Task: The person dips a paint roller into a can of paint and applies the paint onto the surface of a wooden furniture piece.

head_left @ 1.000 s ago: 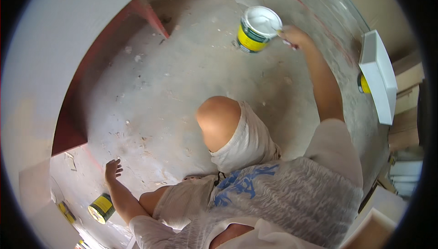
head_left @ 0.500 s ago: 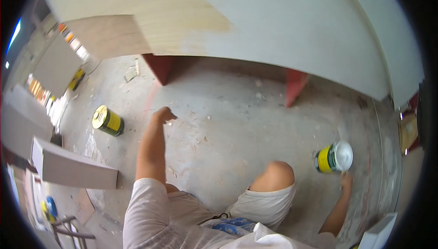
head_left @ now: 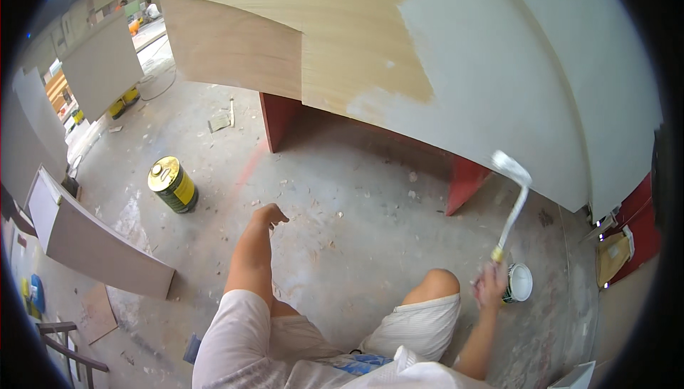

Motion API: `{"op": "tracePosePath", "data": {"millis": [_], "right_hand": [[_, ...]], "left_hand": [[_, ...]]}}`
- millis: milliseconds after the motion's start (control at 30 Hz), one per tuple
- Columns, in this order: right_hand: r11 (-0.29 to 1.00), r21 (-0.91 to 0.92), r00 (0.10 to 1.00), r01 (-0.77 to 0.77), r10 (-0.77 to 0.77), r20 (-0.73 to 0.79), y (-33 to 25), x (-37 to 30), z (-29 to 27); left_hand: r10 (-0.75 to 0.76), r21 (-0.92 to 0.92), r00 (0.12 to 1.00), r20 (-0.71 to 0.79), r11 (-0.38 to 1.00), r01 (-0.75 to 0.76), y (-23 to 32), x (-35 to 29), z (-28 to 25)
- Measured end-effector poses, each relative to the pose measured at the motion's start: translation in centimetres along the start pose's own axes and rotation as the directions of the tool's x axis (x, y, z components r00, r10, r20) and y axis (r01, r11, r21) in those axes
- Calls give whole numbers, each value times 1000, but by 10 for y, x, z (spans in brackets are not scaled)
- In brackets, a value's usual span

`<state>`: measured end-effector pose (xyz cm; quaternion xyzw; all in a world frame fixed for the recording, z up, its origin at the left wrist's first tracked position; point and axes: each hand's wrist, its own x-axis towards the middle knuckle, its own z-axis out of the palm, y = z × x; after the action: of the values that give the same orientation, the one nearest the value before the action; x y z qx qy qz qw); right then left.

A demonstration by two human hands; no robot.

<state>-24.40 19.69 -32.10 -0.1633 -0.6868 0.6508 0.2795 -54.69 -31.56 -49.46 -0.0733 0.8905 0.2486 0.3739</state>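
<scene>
My right hand (head_left: 490, 286) is wrapped round the yellow-ended handle of a paint roller (head_left: 513, 214), held upright over the floor. Its white, wet-looking head is up near the lower edge of a large panel (head_left: 491, 83). That panel is coated white on the right and shows bare yellowish wood on the left. Just behind my right hand stands an open can of white paint (head_left: 521, 283), partly hidden by the hand. My left hand (head_left: 271, 216) hangs in the air ahead of my knee, its fingers loosely bent and apart, with nothing seen in it.
Red supports (head_left: 281, 122) hold the panel off the floor. To the left stand a closed yellow-and-black can (head_left: 173, 184) and a long pale box-shaped board piece (head_left: 103, 250). Scraps litter the concrete floor (head_left: 342, 239). A dark metal frame (head_left: 71, 346) is at lower left.
My right hand has come up and left from the paint can, bringing the roller up toward the panel. The view has turned right, and my left hand has dropped slightly lower.
</scene>
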Motion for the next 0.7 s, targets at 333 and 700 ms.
{"op": "tracePosePath", "data": {"millis": [333,700], "right_hand": [[954,141,890,264,-298,346,-49,51,281],[663,-86,667,744,-725,173,-258,107,364]], "left_hand": [[-14,-388,993,-114,921,-31,-61,-55,-33],[-49,-403,999,17,914,52,-95,-43,-25]]}}
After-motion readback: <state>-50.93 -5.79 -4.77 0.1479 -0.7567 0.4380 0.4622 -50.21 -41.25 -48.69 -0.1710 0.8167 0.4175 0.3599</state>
